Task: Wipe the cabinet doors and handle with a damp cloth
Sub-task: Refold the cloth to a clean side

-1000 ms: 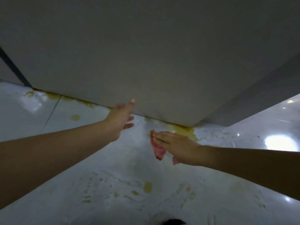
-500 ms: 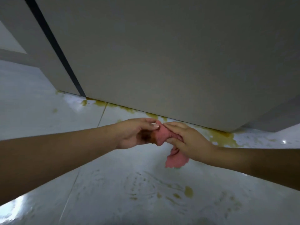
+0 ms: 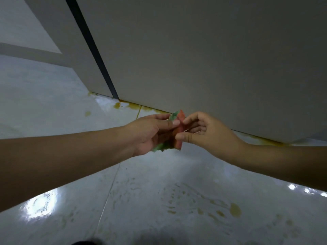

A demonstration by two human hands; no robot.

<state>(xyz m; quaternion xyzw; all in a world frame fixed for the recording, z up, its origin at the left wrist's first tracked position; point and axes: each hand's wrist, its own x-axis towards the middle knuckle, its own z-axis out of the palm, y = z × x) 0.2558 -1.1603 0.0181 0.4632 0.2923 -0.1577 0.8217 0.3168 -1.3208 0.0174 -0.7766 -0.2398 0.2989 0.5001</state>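
Note:
A small pink-red and green cloth (image 3: 177, 131) is bunched between both hands, a little above the floor. My left hand (image 3: 150, 133) holds it from the left, thumb on top and fingers curled under it. My right hand (image 3: 203, 133) pinches its right edge between thumb and fingertips. Just behind the hands stands the large grey cabinet door (image 3: 203, 59). A dark vertical gap (image 3: 92, 48) separates it from a second grey door (image 3: 58, 39) at the left. No handle is in view.
The glossy white tiled floor (image 3: 53, 124) carries yellow-brown stains along the cabinet's bottom edge (image 3: 131, 105) and smeared spots (image 3: 235, 210) at the lower right. Bright light reflections lie on the tiles at the lower left and far right.
My left hand came off the door and joined the right on the cloth. The cloth rose off the floor and turned, showing a green side. The view shifted right.

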